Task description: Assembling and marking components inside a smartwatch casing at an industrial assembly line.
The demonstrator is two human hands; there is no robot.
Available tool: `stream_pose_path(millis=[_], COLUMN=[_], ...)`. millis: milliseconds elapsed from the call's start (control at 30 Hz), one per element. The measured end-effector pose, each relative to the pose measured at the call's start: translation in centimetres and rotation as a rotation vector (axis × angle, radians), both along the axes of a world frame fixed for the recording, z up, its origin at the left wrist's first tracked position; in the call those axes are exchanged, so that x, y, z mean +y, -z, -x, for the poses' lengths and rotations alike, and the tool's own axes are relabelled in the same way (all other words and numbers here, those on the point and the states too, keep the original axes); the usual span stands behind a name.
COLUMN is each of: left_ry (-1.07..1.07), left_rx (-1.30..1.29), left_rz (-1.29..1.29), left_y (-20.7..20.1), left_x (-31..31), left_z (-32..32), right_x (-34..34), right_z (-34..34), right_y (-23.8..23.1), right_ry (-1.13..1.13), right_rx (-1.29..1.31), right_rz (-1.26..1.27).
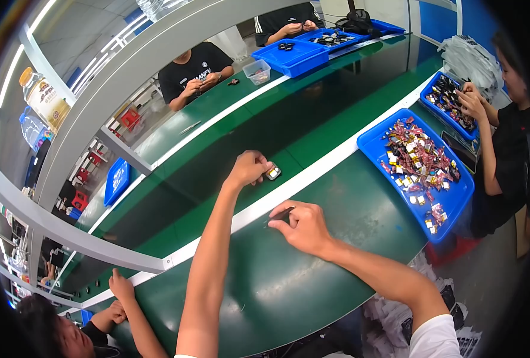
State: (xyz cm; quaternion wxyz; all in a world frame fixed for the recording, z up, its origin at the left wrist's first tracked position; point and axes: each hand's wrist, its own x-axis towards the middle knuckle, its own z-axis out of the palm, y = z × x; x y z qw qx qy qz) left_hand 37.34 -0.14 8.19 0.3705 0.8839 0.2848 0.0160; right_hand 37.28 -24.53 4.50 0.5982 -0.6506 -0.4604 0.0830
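Note:
My left hand (250, 168) reaches over the dark green belt beyond the white rail. Its fingers are closed at the edge of a small rounded device housing (273, 171), which shows a silver and yellowish part inside. Nearer to me, over the green worktop, my right hand (303, 225) pinches a thin dark piece (283, 214) between thumb and fingers. Its exact kind is too small to make out.
At right, a blue tray (365, 143) holds many small battery-like parts with reddish strips. A second blue tray (430, 109) lies beyond it, with a co-worker's hands (470, 101) over it. Across the belt stand a blue bin (300, 67) and a clear tub (257, 73). A grey frame (121, 253) rises at left.

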Motion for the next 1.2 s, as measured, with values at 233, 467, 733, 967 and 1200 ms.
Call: stream_pose_path(millis=[233, 467, 733, 967, 1200], left_ry=[-0.065, 0.04, -0.063, -0.076, 0.0], left_rx=[-0.552, -0.956, -0.947, -0.975, -1.107], left_rz=[0.314, 0.171, 0.501, 0.683, 0.495], left_y=[-4.5, -10.6, -13.1, -12.8, -13.3], left_x=[-6.7, -12.8, -13.6, -12.7, -14.8], left_z=[6.3, 13.8, 16.4, 16.0, 16.7], right_x=[-0.2, 0.2, 0.3, 0.6, 0.5], right_z=[-0.2, 0.3, 0.1, -0.1, -0.2], right_y=[0.2, 0.4, 0.1, 0.8, 1.5], right_ry=[0.018, 0.023, 0.013, 0.033, 0.023], right_rx=[-0.054, -0.056, -0.069, -0.067, -0.063], right_rz=[0.008, 0.024, 0.068, 0.058, 0.005])
